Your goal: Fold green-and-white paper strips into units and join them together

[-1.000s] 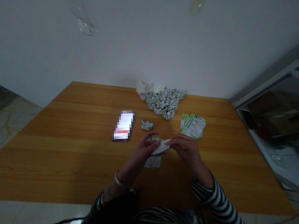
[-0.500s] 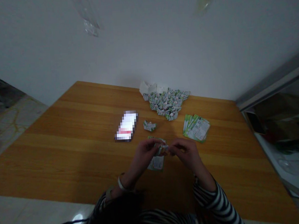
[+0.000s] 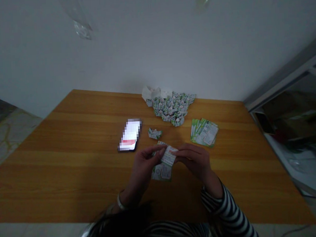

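Two bare hands work close together over a wooden table point(image 3: 70, 172), just below the middle of the view. L hand point(image 3: 143, 167) & R hand point(image 3: 194, 162) both press in on a green-and-white printed paper slip point(image 3: 168, 155), fingers closed, not spread: L fingers point(image 3: 151, 155) pinch its left side, R fingers point(image 3: 183, 153) curl over its right end. More printed paper point(image 3: 162, 172) sits right below the slip, under L hand; can't tell if it's joined to the slip or just lying on the table.

Just above the hands, a small folded paper piece point(image 3: 155, 133) lies alone, not touching anything. Further up, near the wall, is a heap of folded paper pieces point(image 3: 170, 109) w/ crumpled white paper point(image 3: 151, 93) at its far left end. To the right of the hands is a fanned stack of green-and-white printed cards point(image 3: 204, 132), near the heap but apart from it. To the left, a smartphone point(image 3: 129, 135) lies tilted on the table, screen lit & pixelated, just beside the small folded piece.

L wrist has a pale bangle point(image 3: 120, 201); R arm has a black-and-white striped sleeve point(image 3: 226, 207).
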A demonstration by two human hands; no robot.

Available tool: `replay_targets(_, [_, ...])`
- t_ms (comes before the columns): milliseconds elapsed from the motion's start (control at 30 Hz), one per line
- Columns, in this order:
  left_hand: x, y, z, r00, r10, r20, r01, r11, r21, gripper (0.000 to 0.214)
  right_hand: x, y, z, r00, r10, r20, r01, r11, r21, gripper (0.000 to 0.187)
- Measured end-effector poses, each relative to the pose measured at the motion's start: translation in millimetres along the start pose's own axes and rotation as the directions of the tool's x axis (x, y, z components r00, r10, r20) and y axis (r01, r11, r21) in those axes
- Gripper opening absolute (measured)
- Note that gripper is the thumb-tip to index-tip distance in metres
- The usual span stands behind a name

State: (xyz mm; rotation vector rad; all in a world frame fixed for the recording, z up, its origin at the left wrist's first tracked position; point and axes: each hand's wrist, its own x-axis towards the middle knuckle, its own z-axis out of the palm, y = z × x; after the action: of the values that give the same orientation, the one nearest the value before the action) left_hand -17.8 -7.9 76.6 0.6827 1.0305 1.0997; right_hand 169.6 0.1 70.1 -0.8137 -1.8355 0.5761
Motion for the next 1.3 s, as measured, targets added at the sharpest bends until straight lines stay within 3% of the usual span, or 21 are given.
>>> replay_targets(67, [-2.0,-1.6,2.4,1.000,-0.003,-0.015,0.004,1.000,0.002,0.022,1.2,-0.9,1.6,0.999,0.020,-0.038,-0.020,1.000,0.007,0.014])
replay_targets(167, [-6.2,-2.3,7.3,0.997,0.045,-0.060,-0.043,0.999,0.026,0.024,3.1,-4.5,8.9,0.978,0.167,-0.122,-0.162,0.986,0.047,0.009])
replay_targets(267, [-9.2,-1.7,10.9,0.993,0.103,-0.055,-0.100,0.994,0.048,0.024,2.9,-7.6,19.7,0.903,0.382,-0.198,-0.352,0.920,0.172,0.012])
replay_targets(333, [-9.5,-1.1,11.8,0.988,0.142,-0.053,-0.138,0.987,0.079,0.025,2.4,-9.3,25.9,0.858,0.466,-0.217,-0.412,0.876,0.249,0.011])
replay_targets(400, [-8.6,-0.6,11.6,0.979,0.192,-0.075,-0.181,0.975,0.126,0.025,3.5,-11.3,28.8,0.862,0.457,-0.222,-0.408,0.883,0.232,0.008])
replay_targets(500, [-6.7,0.4,10.9,0.963,0.248,-0.107,-0.228,0.959,0.169,0.014,9.7,-14.8,25.2,0.936,0.300,-0.183,-0.300,0.953,0.027,0.008])
replay_targets(600, [-6.7,1.8,10.9,0.961,0.252,-0.113,-0.232,0.958,0.167,0.013,19.2,-16.6,15.0,0.988,0.141,-0.056,-0.149,0.972,-0.182,0.011])
replay_targets(800, [-10.5,4.2,11.7,0.966,0.249,-0.072,-0.227,0.945,0.234,0.015,32.4,-16.2,0.4,0.976,0.110,0.189,-0.035,0.932,-0.361,0.014])
replay_targets(1033, [-9.1,5.0,8.8,0.956,0.277,-0.094,-0.242,0.930,0.277,0.019,37.5,-23.1,1.5,0.964,0.201,0.174,-0.153,0.954,-0.256,0.012])
replay_targets(1167, [-10.1,5.9,7.1,0.964,0.254,-0.075,-0.235,0.952,0.198,0.025,35.2,-21.3,1.6,0.953,0.280,0.115,-0.280,0.960,-0.016,0.008])
replay_targets(1300, [-10.4,7.1,7.4,0.973,0.211,-0.093,-0.199,0.972,0.121,0.021,27.0,-11.4,1.3,0.910,0.405,0.091,-0.415,0.887,0.202,0.015])
